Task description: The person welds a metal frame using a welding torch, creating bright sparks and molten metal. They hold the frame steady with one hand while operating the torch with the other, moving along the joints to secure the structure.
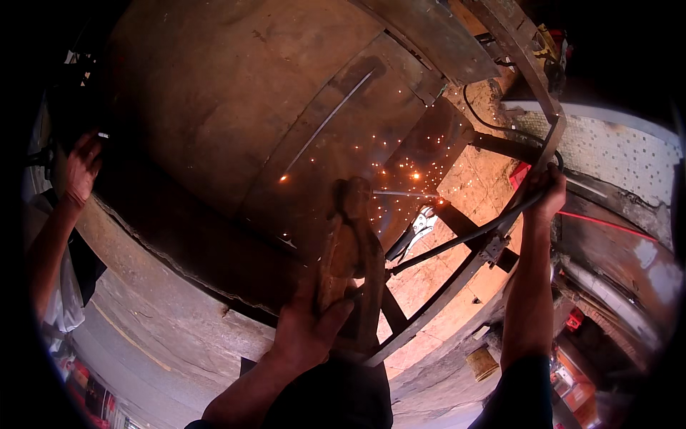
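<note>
My left hand (pixel 307 336) is closed around a dark, worn electrode holder (pixel 350 250), thumb along its side. A thin welding rod (pixel 404 194) sticks out to the right from the holder's head. Orange sparks scatter around the rod's far end, over a brown metal plate (pixel 214 93). On the right, my right hand (pixel 549 194) is closed around a black cable (pixel 457 242), against a bent metal frame bar (pixel 549 146). Silver locking pliers (pixel 424 221) sit just below the sparks, close to the frame.
Another person's hand (pixel 82 171) reaches in at the far left, by the plate's edge. A thin grey rod (pixel 329 123) with a glowing orange end lies on the plate. Pale floor tiles (pixel 479 282) show through the frame. A red cable (pixel 607 223) runs at the right.
</note>
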{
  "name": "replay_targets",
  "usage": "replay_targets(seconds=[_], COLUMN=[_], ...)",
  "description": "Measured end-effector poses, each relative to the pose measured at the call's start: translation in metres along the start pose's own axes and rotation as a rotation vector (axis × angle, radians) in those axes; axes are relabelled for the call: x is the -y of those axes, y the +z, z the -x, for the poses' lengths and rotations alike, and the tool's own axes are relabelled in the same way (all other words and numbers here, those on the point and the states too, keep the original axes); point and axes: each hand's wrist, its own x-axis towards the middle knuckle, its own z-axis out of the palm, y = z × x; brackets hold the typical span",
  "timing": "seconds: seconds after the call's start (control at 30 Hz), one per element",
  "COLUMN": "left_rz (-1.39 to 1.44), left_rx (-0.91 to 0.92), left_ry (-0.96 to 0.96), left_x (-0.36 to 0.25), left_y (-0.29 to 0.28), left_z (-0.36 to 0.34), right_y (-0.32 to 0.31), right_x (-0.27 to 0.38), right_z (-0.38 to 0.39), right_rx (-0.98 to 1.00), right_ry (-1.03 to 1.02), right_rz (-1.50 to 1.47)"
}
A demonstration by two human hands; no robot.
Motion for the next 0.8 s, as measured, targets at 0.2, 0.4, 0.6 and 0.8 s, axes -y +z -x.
replay_targets(seconds=[0.2,0.4,0.6,0.8], left_rz=[-0.02,0.013,0.013,-0.032], left_rx=[0.008,0.02,0.032,0.009], left_ry=[-0.042,-0.017,0.005,0.043], left_x=[-0.001,0.002,0.009,0.013], left_y=[-0.001,0.001,0.003,0.001], left_z=[0.0,-0.002,-0.002,-0.003], right_y=[-0.003,0.001,-0.003,0.004], right_x=[-0.005,-0.002,-0.003,-0.002], right_z=[-0.006,-0.001,-0.004,-0.001], right_rx=[-0.023,-0.032,-0.001,0.005], right_ry=[-0.001,-0.007,-0.02,-0.018], right_rz=[0.005,0.038,0.018,-0.016])
